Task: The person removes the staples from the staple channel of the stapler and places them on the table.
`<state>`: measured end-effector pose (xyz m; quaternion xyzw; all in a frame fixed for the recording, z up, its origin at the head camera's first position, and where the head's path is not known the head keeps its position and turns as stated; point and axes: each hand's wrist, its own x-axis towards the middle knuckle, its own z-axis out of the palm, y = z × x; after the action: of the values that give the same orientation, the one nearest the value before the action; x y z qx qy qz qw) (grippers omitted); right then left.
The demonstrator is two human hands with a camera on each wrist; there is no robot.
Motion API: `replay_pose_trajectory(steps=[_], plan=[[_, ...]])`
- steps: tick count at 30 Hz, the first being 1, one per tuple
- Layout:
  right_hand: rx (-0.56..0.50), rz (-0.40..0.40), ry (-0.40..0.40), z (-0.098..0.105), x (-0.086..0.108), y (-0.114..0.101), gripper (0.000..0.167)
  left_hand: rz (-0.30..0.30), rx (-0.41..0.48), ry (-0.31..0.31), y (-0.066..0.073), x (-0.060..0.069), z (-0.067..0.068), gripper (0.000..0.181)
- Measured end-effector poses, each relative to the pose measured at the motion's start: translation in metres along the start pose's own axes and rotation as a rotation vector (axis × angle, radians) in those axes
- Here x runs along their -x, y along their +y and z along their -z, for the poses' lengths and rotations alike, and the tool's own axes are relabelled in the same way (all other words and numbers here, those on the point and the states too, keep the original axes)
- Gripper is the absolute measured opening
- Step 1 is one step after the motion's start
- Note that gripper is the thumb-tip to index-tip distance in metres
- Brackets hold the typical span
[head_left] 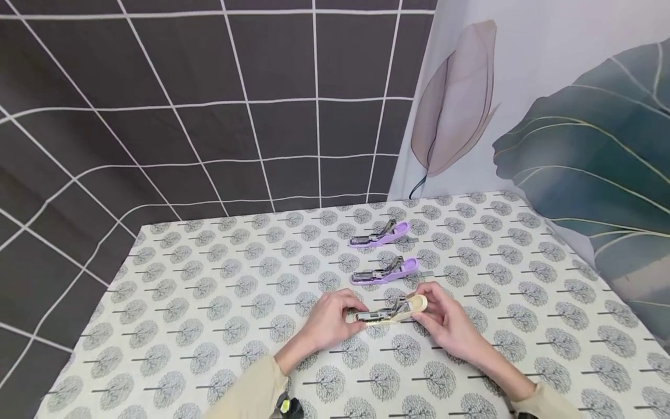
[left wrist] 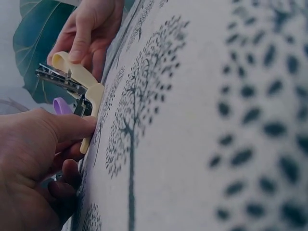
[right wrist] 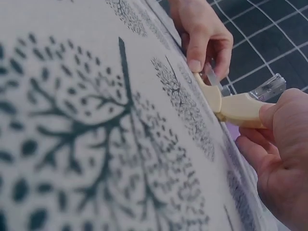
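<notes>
A cream stapler (head_left: 396, 315) lies between my two hands near the middle of the table, its top swung up so the metal magazine (left wrist: 62, 79) shows. With thumb and fingers, my left hand (head_left: 331, 319) pinches the narrow left end of its base. My right hand (head_left: 449, 322) grips the rounded cream handle end, thumb on the near side in the right wrist view. Beyond them lie two purple staplers, also opened up: a nearer one (head_left: 408, 267) and a farther one (head_left: 394, 233).
A cloth (head_left: 220, 343) printed with grey trees covers the table. Behind it hangs a dark curtain with a white grid (head_left: 282, 134). On the right is a pale curtain (head_left: 466, 151) with large leaves. Small grey pieces lie beside the purple staplers' right ends.
</notes>
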<state>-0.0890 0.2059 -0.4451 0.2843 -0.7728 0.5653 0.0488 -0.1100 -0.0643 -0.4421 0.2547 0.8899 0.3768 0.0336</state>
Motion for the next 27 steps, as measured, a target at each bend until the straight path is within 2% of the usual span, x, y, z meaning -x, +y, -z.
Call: replay_pose_trajectory(steps=[5, 9, 16, 19, 21, 23, 25, 27], plan=[[-0.083, -0.073, -0.012, 0.009, -0.003, 0.002, 0.029, -0.038, -0.018, 0.005, 0.003, -0.008, 0.006, 0.025], [-0.103, -0.118, -0.006, 0.013, -0.005, 0.003, 0.028, -0.048, -0.032, 0.013, 0.005, -0.012, 0.01, 0.025], [-0.076, -0.179, -0.015, 0.008, 0.001, 0.0, 0.029, -0.019, -0.021, -0.002, 0.003, -0.006, 0.007, 0.026], [-0.082, -0.204, -0.003, 0.006, 0.005, -0.002, 0.035, -0.015, -0.015, 0.001, 0.002, -0.004, 0.005, 0.025], [-0.007, -0.147, 0.045, 0.005, 0.006, -0.008, 0.046, -0.013, -0.016, 0.005, 0.001, -0.003, 0.004, 0.025], [0.118, -0.044, 0.138, 0.001, 0.007, -0.018, 0.055, -0.012, -0.014, 0.004, 0.002, -0.001, 0.003, 0.025], [0.266, 0.125, 0.264, -0.005, 0.004, -0.029, 0.051, -0.015, -0.012, 0.002, 0.002, 0.0, 0.002, 0.025], [0.334, 0.291, 0.356, -0.015, -0.001, -0.039, 0.042, -0.022, -0.013, 0.003, 0.001, 0.001, 0.003, 0.026]])
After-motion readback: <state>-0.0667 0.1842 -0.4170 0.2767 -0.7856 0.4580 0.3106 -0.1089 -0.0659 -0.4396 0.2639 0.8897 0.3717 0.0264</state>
